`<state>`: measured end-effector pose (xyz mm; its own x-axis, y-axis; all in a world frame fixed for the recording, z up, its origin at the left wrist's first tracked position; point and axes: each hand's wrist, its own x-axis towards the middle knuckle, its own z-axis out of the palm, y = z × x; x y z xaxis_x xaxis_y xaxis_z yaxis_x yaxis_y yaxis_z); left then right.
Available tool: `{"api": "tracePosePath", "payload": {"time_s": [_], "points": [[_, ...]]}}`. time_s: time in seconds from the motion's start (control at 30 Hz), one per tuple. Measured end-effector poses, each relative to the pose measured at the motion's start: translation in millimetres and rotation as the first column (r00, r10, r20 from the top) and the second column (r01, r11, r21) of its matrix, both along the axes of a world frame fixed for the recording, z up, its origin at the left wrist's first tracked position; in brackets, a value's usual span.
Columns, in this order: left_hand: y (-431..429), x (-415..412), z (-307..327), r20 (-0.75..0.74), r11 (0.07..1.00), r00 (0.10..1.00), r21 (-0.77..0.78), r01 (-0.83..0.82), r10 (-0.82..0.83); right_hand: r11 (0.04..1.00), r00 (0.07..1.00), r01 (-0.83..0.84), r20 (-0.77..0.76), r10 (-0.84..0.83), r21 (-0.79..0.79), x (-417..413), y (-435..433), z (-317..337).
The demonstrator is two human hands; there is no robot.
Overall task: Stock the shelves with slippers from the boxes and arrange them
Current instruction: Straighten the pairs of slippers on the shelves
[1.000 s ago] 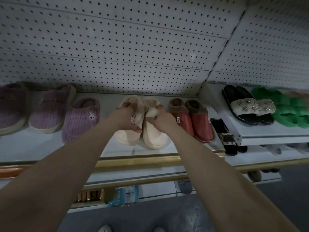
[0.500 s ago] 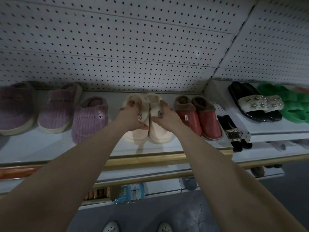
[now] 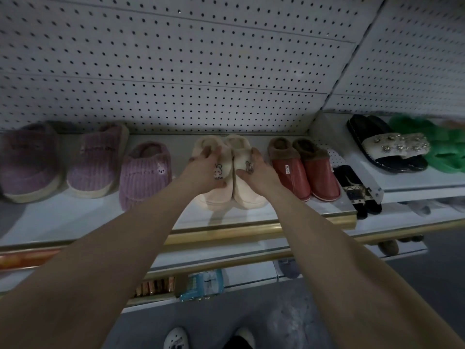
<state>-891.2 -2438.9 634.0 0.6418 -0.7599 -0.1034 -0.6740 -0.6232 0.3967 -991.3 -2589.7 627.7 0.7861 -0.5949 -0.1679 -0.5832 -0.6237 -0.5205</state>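
On a white shelf (image 3: 75, 215) edged by a gold lip (image 3: 226, 231), a lone purple slipper (image 3: 146, 172) stands apart from the cream slippers (image 3: 246, 195) at centre — bare shelf lies between and in front. The left hand (image 3: 205, 170) curls over the left slipper's top and the right hand (image 3: 259, 170) grips its mate, the pair touching side by side; red slippers (image 3: 304, 170) sit just beside.

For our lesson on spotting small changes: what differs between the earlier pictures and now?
The right hand slid outward on the right cream slipper, uncovering its rabbit badge. The left hand keeps gripping the left cream slipper. The pair itself hardly shifted on the shelf; purple slippers and red slippers stayed put.
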Motion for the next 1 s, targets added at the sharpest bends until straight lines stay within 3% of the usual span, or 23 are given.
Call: {"api": "tracePosePath", "payload": {"time_s": [0.13, 0.3, 0.43, 0.57, 0.8, 1.0], "points": [[6, -7, 2, -0.01, 0.998, 0.999, -0.053, -0.032, 0.032, 0.999, 1.0, -0.014, 0.027, 0.016, -0.043, -6, 2, 2], [20, -18, 6, 0.052, 0.968, 0.996, -0.247, -0.054, 0.069, 0.965, 0.979, -0.015, 0.194, 0.068, -0.261, -11, 12, 13], [37, -24, 9, 0.106, 0.914, 0.985, -0.397, -0.083, 0.135, 0.96, 0.921, -0.09, 0.344, 0.181, -0.265, -5, 34, 26], [64, -24, 7, 0.138, 0.887, 0.976, -0.454, -0.087, 0.166, 0.934, 0.889, -0.161, 0.365, 0.278, -0.319, 5, 66, 25], [123, 17, 3, 0.274, 0.888, 0.914, -0.431, -0.16, 0.298, 0.903, 0.865, -0.264, 0.33, 0.377, -0.339, 36, 114, 30], [172, 60, 2, 0.232, 0.931, 0.908, -0.203, -0.304, 0.348, 0.907, 0.901, -0.306, 0.218, 0.374, -0.291, 61, 153, 30]]}}
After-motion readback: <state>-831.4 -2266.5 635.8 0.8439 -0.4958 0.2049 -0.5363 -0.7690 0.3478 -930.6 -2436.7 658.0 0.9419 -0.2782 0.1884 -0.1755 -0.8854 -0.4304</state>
